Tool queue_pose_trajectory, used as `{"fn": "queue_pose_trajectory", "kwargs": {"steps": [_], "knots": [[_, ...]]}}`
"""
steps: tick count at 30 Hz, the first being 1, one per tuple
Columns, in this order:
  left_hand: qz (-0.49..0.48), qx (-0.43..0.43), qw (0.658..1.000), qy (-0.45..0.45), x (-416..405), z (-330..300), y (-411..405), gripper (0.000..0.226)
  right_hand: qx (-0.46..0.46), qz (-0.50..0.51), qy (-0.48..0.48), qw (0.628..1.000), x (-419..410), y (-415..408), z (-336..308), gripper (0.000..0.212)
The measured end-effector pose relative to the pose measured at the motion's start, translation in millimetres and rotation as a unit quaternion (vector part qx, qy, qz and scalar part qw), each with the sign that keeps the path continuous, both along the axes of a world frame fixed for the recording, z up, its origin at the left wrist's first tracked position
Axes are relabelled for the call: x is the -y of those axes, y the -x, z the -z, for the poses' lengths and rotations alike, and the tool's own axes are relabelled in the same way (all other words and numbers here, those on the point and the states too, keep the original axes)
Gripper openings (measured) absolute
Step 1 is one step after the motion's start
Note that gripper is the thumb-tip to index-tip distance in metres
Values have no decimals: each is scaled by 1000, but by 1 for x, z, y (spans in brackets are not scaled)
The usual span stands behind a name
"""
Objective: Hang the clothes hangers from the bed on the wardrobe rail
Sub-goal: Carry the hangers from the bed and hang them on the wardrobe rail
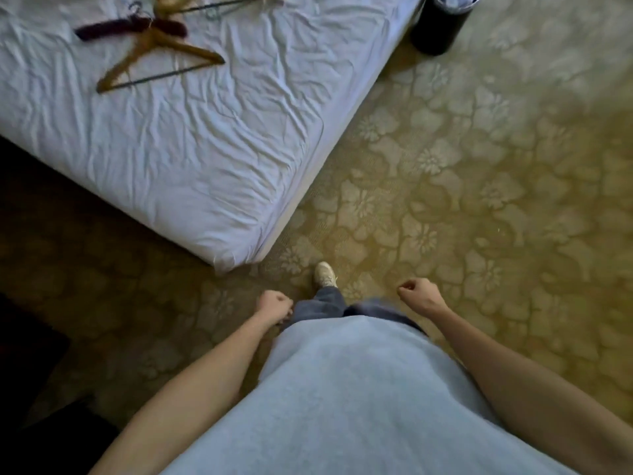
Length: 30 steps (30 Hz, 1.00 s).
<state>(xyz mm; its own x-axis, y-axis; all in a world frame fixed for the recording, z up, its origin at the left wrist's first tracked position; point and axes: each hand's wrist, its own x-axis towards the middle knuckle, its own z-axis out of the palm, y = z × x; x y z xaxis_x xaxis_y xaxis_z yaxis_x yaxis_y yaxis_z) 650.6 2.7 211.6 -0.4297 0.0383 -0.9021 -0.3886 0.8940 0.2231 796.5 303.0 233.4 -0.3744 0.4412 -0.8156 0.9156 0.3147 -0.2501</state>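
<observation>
Several clothes hangers lie on the bed [205,159] at the top left of the head view. A wooden hanger [144,53] with a dark bar lies nearest. A dark padded hanger [113,29] lies just behind it, and another wooden hanger [219,5] is cut off by the top edge. My left hand [274,303] and my right hand [418,293] hang low by my hips, both curled into loose fists with nothing in them. Both hands are far from the hangers. No wardrobe or rail is in view.
The bed's near corner [236,258] points toward my feet. A patterned yellow carpet [479,200] covers the floor to the right. A black cylindrical bin [442,25] stands at the bed's far right corner. Dark furniture [30,354] sits at the lower left.
</observation>
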Motion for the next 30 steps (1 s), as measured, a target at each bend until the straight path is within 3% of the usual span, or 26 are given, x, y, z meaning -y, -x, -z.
{"fn": "queue_pose_trajectory", "kwargs": {"steps": [6,13,17,22,30], "knots": [[61,-26,992,-108,-193,-16,148,19,26,109,-5,994,-89,40,-3,22],[124,-30,985,-114,-348,-16,265,18,72,165,10,984,-220,108,24,25],[108,-8,993,-47,-382,-19,312,20,68,142,30,987,-306,191,20,23],[95,-37,994,35,-405,-31,375,46,18,84,35,996,-396,325,16,25],[-22,-10,999,47,-468,-28,472,39,-67,-11,67,995,-485,537,8,20]]}}
